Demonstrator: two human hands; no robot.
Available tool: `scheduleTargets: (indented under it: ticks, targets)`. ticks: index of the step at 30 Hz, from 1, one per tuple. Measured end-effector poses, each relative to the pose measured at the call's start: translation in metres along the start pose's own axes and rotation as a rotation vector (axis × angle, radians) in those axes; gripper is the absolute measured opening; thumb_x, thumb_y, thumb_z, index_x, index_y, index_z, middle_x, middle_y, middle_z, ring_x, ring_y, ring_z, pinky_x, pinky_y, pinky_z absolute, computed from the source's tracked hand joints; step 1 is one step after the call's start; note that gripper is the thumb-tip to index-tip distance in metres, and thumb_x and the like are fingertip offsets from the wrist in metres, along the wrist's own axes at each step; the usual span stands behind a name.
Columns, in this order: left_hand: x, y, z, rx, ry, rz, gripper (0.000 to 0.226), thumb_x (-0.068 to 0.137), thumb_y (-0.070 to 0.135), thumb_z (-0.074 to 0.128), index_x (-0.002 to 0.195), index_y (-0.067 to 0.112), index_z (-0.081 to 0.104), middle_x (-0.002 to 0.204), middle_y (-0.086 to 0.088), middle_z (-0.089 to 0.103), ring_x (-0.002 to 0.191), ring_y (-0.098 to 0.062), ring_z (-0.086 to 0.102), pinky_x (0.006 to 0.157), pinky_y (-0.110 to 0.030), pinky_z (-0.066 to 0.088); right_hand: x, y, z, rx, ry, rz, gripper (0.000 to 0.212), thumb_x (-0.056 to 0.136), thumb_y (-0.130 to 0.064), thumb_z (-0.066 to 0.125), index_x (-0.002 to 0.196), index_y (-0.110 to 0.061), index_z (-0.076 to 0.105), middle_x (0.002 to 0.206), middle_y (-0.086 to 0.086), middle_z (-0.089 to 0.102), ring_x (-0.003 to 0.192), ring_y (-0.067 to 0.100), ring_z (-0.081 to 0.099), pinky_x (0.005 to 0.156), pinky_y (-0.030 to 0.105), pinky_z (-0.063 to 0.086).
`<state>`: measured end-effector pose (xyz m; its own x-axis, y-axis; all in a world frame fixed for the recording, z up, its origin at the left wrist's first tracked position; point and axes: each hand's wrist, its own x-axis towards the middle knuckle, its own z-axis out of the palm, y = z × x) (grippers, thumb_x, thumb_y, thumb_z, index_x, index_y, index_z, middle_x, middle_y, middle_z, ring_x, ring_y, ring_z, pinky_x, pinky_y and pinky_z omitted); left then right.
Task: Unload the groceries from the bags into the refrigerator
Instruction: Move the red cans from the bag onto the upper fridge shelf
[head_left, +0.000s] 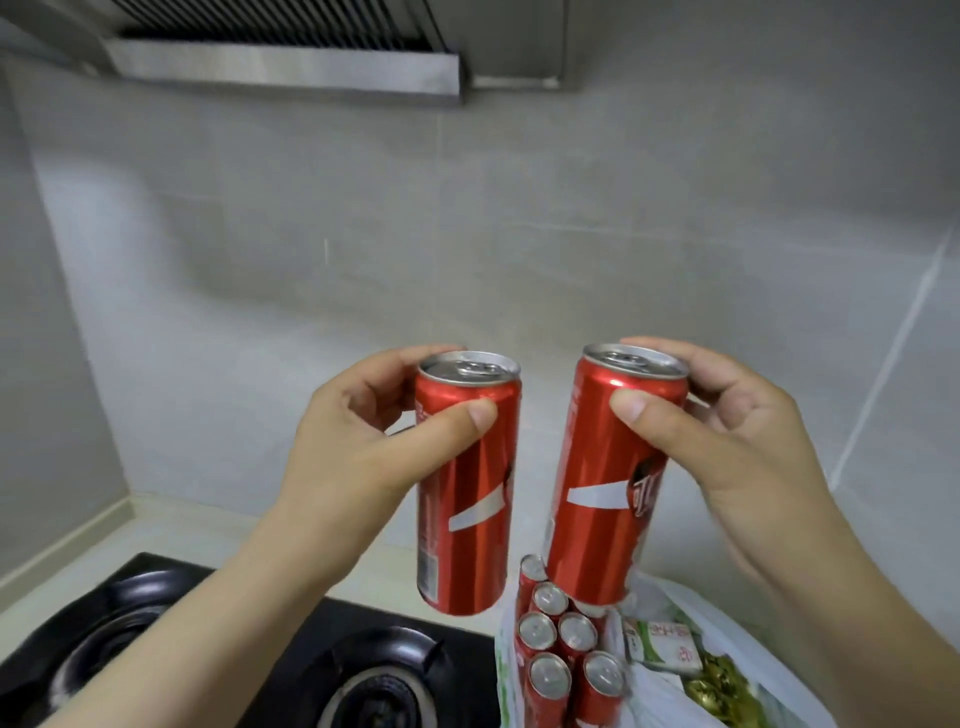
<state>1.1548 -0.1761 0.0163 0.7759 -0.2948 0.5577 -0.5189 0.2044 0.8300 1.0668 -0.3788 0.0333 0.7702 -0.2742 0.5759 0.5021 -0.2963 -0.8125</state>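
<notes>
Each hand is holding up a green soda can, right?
No, the cans are red, not green. In the head view the left hand holds up the left red can and the right hand holds up the right red can.

red cans (566, 639) w/ white stripe, black stove (291, 670), grey tiles (467, 218)

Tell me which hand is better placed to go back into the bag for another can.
Probably the right hand: its cola can hangs directly above the plastic bag holding the remaining cans. The left hand holds the other cola can towards the gas stove. Both are full, though.
</notes>
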Motion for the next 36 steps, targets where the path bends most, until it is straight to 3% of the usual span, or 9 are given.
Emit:
scheduleTargets:
  ticks: [5, 12, 17, 23, 28, 32, 36]
  targets:
    - [-0.008, 0.025, -0.006, 0.076, 0.036, 0.014, 0.052, 0.054, 0.042, 0.076, 0.102, 0.024, 0.072, 0.099, 0.001, 0.074, 0.095, -0.018, 0.069, 0.081, -0.032, 0.054, 0.002, -0.007, 0.004, 0.051, -0.129, -0.008, 0.049, 0.057, -0.043, 0.076, 0.103, -0.026, 0.070, 0.099, -0.006, 0.074, 0.090, 0.009, 0.070, 0.068, 0.018, 0.054]
    - [-0.036, 0.046, -0.005, 0.143, 0.198, -0.001, 0.045, 0.053, 0.039, 0.077, 0.097, 0.027, 0.074, 0.096, -0.001, 0.075, 0.088, -0.017, 0.071, 0.070, -0.021, 0.054, 0.005, -0.002, 0.004, 0.107, -0.337, 0.004, 0.053, 0.055, -0.045, 0.077, 0.105, -0.029, 0.069, 0.099, -0.006, 0.074, 0.090, 0.012, 0.071, 0.070, 0.021, 0.057]
    - [-0.066, 0.066, -0.009, 0.255, 0.346, -0.020, 0.049, 0.049, 0.040, 0.078, 0.097, 0.028, 0.074, 0.096, -0.002, 0.075, 0.092, -0.021, 0.071, 0.081, -0.034, 0.053, 0.017, -0.007, 0.017, 0.194, -0.413, -0.056, 0.056, 0.053, -0.049, 0.077, 0.105, -0.031, 0.070, 0.101, -0.007, 0.074, 0.091, 0.011, 0.070, 0.071, 0.025, 0.052]
    - [-0.107, 0.113, -0.029, 0.367, 0.495, 0.019, 0.050, 0.046, 0.040, 0.079, 0.094, 0.030, 0.074, 0.092, 0.000, 0.076, 0.087, -0.016, 0.072, 0.070, -0.017, 0.054, 0.014, -0.039, 0.056, 0.293, -0.530, -0.132, 0.061, 0.052, -0.051, 0.077, 0.107, -0.028, 0.069, 0.102, -0.007, 0.073, 0.094, 0.011, 0.070, 0.071, 0.023, 0.053]
    - [-0.148, 0.160, -0.056, 0.434, 0.609, 0.065, 0.051, 0.047, 0.042, 0.079, 0.096, 0.027, 0.075, 0.096, -0.001, 0.075, 0.092, -0.019, 0.071, 0.075, -0.026, 0.053, -0.008, -0.075, 0.101, 0.407, -0.663, -0.170, 0.058, 0.050, -0.049, 0.077, 0.104, -0.030, 0.069, 0.099, -0.007, 0.074, 0.090, 0.010, 0.071, 0.065, 0.016, 0.054]
    - [-0.187, 0.201, -0.082, 0.497, 0.688, 0.088, 0.051, 0.047, 0.042, 0.079, 0.096, 0.027, 0.074, 0.094, -0.001, 0.075, 0.089, -0.017, 0.071, 0.067, -0.019, 0.052, -0.035, -0.110, 0.141, 0.494, -0.743, -0.186, 0.060, 0.048, -0.049, 0.078, 0.105, -0.029, 0.069, 0.098, -0.006, 0.074, 0.089, 0.012, 0.071, 0.065, 0.016, 0.055]
    - [-0.235, 0.245, -0.108, 0.579, 0.771, 0.102, 0.050, 0.050, 0.040, 0.078, 0.098, 0.026, 0.074, 0.096, -0.004, 0.075, 0.093, -0.024, 0.071, 0.081, -0.041, 0.055, -0.072, -0.150, 0.184, 0.574, -0.825, -0.214, 0.059, 0.049, -0.049, 0.079, 0.104, -0.029, 0.068, 0.097, -0.006, 0.074, 0.089, 0.012, 0.072, 0.066, 0.018, 0.056]
